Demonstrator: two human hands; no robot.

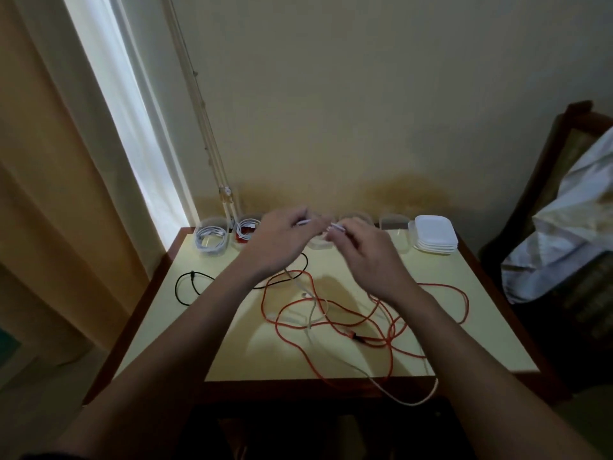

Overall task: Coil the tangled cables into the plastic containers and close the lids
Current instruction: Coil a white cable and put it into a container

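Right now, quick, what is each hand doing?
The left hand pinches a white cable.
The right hand pinches the white cable too, though it is blurred.

The left hand (277, 244) and right hand (368, 257) are bare, their fingers smeared by blur. Behind each hand, the left forearm (185, 327) and right forearm (464, 340) are bare too. Far behind the left hand, a dark edge (49, 455) may be a sleeve; too dim to tell.
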